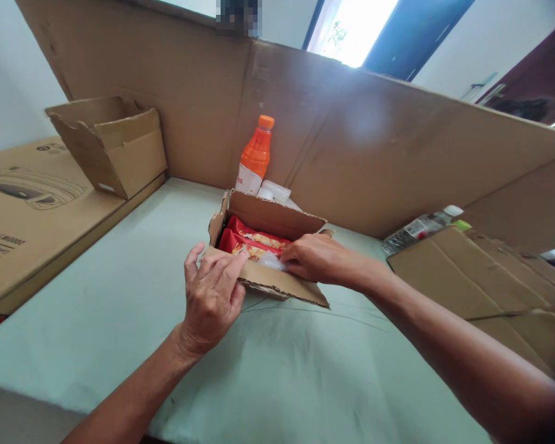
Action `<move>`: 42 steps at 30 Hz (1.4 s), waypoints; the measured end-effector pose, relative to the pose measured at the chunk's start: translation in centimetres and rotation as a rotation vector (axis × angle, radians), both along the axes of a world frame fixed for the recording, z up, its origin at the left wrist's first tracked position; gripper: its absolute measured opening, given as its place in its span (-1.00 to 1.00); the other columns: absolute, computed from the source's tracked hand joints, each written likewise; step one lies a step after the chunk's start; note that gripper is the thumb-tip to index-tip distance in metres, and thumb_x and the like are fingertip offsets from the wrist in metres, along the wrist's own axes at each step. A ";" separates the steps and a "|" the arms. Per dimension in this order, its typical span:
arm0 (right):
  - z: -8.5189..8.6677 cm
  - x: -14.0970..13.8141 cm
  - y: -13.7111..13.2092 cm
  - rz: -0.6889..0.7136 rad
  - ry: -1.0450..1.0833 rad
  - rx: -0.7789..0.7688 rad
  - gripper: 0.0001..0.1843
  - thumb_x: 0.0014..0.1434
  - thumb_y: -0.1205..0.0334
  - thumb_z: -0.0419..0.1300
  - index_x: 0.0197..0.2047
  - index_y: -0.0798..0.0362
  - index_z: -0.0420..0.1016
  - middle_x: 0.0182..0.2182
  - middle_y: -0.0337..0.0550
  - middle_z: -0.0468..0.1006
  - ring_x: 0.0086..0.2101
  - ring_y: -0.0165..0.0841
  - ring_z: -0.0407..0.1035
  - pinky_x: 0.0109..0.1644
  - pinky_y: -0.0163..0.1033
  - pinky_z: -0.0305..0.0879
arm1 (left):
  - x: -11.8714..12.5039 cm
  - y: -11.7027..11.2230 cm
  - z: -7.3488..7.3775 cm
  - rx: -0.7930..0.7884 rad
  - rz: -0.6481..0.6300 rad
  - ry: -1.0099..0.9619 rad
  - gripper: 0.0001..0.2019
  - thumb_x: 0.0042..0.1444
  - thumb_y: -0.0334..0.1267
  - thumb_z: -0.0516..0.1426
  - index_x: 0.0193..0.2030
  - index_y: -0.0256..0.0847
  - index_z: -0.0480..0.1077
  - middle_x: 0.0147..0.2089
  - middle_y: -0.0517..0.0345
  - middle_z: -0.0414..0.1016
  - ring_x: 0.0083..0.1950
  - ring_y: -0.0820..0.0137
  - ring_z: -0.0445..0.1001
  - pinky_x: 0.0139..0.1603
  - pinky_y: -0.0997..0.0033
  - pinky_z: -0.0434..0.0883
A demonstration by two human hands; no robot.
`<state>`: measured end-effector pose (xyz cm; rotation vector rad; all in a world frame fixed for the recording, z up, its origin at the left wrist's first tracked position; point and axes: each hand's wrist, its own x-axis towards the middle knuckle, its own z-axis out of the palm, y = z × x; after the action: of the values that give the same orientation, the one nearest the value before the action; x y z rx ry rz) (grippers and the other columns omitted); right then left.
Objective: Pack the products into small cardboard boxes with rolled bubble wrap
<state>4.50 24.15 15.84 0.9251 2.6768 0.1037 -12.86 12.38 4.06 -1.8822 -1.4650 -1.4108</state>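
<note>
A small open cardboard box stands near the middle of the table, its front flap folded outward. Inside lie red snack packets with a piece of clear crumpled plastic on top at the front. My left hand rests on the box's front left edge, fingers stretched out and apart, holding nothing. From the right, my right hand reaches into the box with curled, closed fingers. Its fingertips meet the clear plastic; what lies beneath them is hidden.
Behind the box stand an orange drink bottle and white plastic pieces. An open carton sits on a large flat box at left. At right are a clear bottle and more cardboard. A cardboard wall closes the back.
</note>
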 end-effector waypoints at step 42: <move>-16.2 7.3 -12.0 -0.462 1.261 -0.279 -0.52 0.21 -0.02 0.23 0.13 0.02 0.36 -0.02 0.00 0.57 -0.06 -0.16 0.46 0.03 -0.06 0.45 | -4.0 -16.6 -7.0 -0.432 0.088 -0.178 -0.27 0.14 -0.17 0.22 0.45 0.08 0.09 0.27 -0.06 0.37 0.22 0.01 0.46 0.15 -0.04 0.54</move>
<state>11.83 12.12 -0.38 1.9004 3.1539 -1.3194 -16.85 -4.25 -2.92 -1.9379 -2.0489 -1.3281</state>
